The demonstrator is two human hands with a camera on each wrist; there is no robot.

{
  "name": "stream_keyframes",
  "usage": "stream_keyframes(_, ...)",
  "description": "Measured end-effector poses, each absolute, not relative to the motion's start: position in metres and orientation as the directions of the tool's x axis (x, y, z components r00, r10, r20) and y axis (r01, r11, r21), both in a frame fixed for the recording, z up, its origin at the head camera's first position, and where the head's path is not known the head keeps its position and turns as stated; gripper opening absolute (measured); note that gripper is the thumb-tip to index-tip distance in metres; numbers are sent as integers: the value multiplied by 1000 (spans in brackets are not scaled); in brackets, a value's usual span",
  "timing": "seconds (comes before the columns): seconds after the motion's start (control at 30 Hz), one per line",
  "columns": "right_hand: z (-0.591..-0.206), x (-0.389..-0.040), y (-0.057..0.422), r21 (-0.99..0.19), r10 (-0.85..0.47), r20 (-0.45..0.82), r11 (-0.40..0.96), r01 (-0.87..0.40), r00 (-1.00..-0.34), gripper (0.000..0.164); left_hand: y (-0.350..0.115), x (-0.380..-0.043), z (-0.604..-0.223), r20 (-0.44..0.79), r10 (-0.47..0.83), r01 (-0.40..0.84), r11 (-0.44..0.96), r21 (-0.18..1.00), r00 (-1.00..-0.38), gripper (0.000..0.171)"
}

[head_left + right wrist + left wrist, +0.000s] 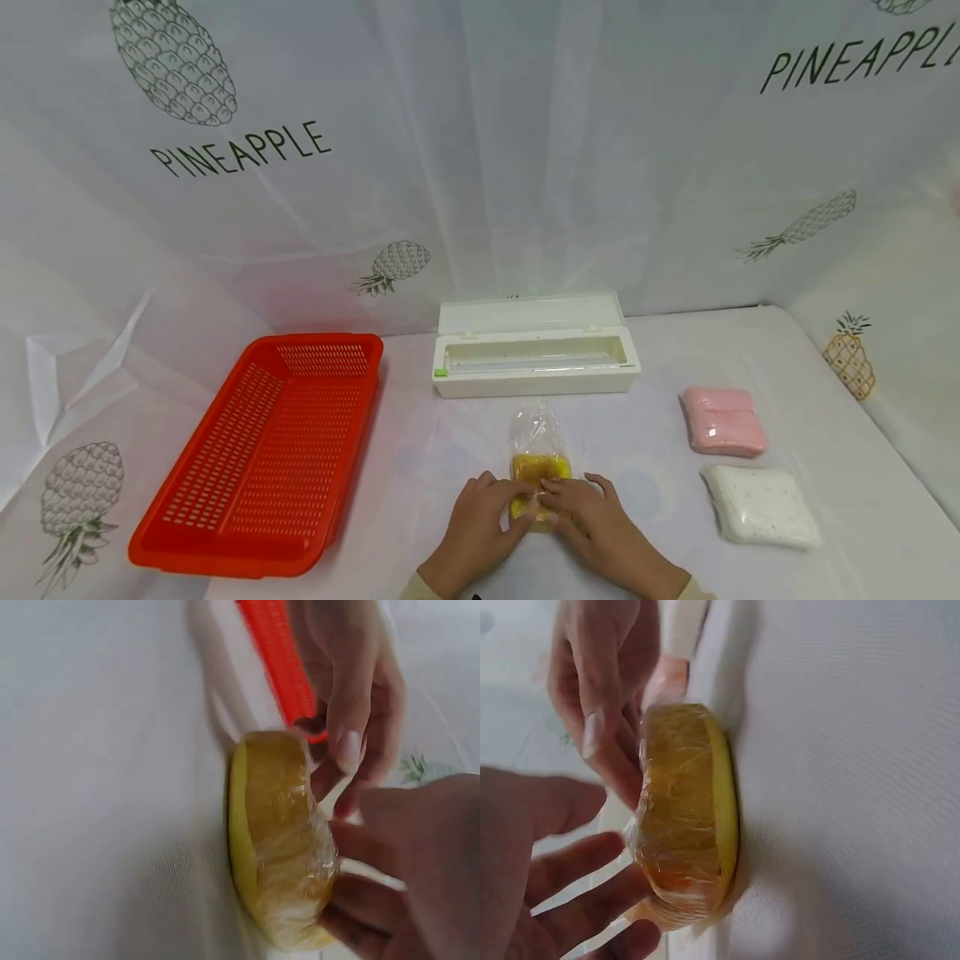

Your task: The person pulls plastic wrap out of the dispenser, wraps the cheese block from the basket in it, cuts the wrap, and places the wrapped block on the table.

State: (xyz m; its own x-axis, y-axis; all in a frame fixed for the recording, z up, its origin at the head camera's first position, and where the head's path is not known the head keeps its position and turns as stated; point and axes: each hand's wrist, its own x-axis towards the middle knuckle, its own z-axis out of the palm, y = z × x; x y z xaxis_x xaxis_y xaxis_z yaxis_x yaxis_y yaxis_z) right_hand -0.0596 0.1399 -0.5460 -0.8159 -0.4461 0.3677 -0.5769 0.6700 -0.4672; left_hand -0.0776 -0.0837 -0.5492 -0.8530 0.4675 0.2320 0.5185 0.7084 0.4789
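Note:
A yellow block, sponge-like and wrapped in clear plastic film, lies on the table in front of me. Loose film stretches out beyond its far end. My left hand touches the wrap from the left, its fingers spread and nearly straight in the left wrist view. From the other side my right hand rests its fingers on the film over the top of the block. The fingertips of both hands come close together there. In the right wrist view the film looks bunched along the block's upper face.
Behind the block stands a long white box with its lid raised, like a film dispenser. A red plastic basket is on the left. To the right lie a pink wrapped block and a white wrapped block. Pineapple-printed cloth hangs behind.

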Motion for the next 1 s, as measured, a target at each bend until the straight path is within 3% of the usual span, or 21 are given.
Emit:
stream_keyframes(0.2, -543, -79, 141, -679, -239, 384, 581, -448, -892, 28, -84, -95, -542, 225, 271, 351, 671, 653, -936, 25)
stream_keyframes(0.33, -537, -99, 139, -757, -136, 272, 581, -299, -953, 33, -79, -114, -535, 139, 169, 217, 677, 703, -976, 36)
stream_keyframes(0.53, -535, -123, 134, -833, -90, -3, 552, -48, -996, 42, -75, -133, -537, 8, 203, 149, 691, 707, -979, 52)
stream_keyframes(0.77, -539, -146, 127, -854, -38, -74, 518, 44, -997, 42, -70, -143, -535, -70, 222, 103, 679, 727, -973, 55)
stream_keyframes(1.0, -531, -148, 128, -933, -6, -166, 324, 155, -986, 28, -71, -150, -535, -106, 267, 75, 591, 803, -958, 68)
